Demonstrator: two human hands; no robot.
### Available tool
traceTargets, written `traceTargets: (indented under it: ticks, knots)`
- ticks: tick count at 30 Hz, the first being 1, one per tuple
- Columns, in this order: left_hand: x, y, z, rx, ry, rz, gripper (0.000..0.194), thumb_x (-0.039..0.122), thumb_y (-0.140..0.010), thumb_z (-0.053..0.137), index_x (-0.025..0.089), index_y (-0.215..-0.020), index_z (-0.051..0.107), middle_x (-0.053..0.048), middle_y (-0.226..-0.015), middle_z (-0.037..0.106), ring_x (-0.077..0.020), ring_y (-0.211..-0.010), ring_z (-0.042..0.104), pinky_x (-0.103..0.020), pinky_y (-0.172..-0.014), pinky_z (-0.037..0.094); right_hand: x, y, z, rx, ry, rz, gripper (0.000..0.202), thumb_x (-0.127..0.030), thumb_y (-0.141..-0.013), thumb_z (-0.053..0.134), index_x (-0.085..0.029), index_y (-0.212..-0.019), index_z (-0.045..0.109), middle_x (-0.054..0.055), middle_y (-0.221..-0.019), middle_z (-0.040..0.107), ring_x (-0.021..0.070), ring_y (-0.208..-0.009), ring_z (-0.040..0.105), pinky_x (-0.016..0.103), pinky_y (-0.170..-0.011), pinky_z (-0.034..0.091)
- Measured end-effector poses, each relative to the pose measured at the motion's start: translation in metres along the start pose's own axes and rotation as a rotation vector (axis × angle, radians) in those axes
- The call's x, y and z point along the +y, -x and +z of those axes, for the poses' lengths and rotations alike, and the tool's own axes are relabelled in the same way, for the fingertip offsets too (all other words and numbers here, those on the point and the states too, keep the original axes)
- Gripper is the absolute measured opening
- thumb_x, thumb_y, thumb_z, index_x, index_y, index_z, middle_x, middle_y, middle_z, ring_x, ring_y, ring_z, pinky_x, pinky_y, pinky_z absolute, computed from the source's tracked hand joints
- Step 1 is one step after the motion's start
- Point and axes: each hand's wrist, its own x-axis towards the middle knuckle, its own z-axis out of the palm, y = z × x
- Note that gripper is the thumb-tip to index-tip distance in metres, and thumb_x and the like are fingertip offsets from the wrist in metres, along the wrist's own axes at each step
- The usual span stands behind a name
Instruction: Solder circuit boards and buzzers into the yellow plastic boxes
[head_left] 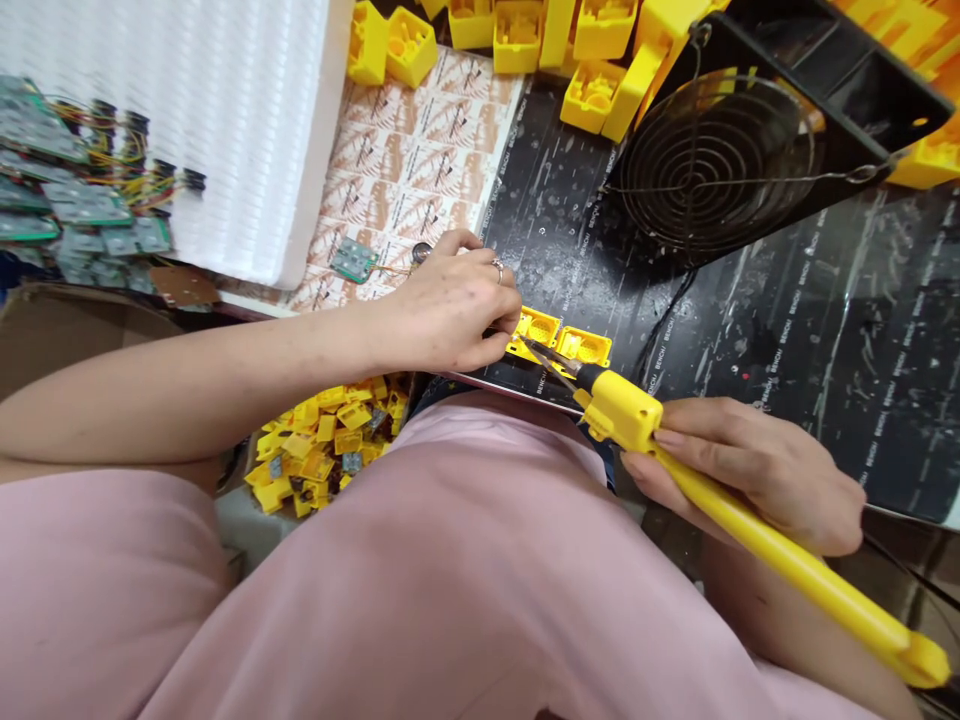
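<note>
My right hand point(750, 470) is wrapped around a yellow soldering iron point(622, 405), whose long handle slants down to the right. Its metal tip reaches into a small yellow plastic housing point(537, 328) near the table's front edge. At that housing's left end, the fingers of my left hand point(465, 305) are curled together; what they pinch is hidden. Just right of it lies a second yellow housing point(583, 346) with its open side up. Beyond my left wrist sits a small green circuit board point(355, 260), with thin wires running to a round black part point(421, 253).
A black fan with a wire guard point(694, 185) stands at the back right. Several yellow housings point(517, 35) line the back. White foam point(225, 120) at left carries wired circuit boards point(86, 200). Below the table edge is a heap of yellow pieces point(326, 440).
</note>
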Motion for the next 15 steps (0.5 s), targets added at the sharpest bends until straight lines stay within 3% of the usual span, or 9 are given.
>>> traceTargets:
  ticks: [4, 10, 15]
  knots:
    - [0.004, -0.004, -0.001, -0.034, -0.032, -0.029, 0.023, 0.029, -0.084, 0.051, 0.020, -0.074, 0.071, -0.002, -0.074, 0.068, -0.0216, -0.083, 0.064, -0.048, -0.100, 0.041, -0.004, -0.007, -0.001, -0.079, -0.017, -0.042, 0.008, -0.019, -0.096, 0.070, -0.021, -0.099, 0.063, 0.002, -0.087, 0.073, 0.0120, -0.082, 0.074, 0.025, -0.072, 0.064]
    - [0.009, -0.006, -0.004, -0.056, -0.119, -0.037, 0.026, 0.028, -0.086, 0.050, 0.020, -0.074, 0.071, -0.005, -0.079, 0.070, -0.0236, -0.087, 0.065, -0.048, -0.097, 0.043, -0.006, -0.019, -0.005, -0.072, 0.029, -0.216, 0.030, -0.004, -0.075, 0.086, -0.012, -0.095, 0.066, 0.008, -0.088, 0.076, 0.0173, -0.081, 0.074, 0.030, -0.071, 0.065]
    - [0.014, -0.005, -0.007, -0.048, -0.182, -0.009, 0.025, 0.028, -0.088, 0.050, 0.020, -0.074, 0.070, -0.006, -0.084, 0.072, -0.0248, -0.091, 0.065, -0.051, -0.098, 0.045, -0.007, -0.021, -0.006, -0.046, 0.026, -0.191, 0.032, -0.004, -0.072, 0.088, -0.012, -0.094, 0.066, 0.006, -0.088, 0.076, 0.0151, -0.081, 0.074, 0.027, -0.071, 0.065]
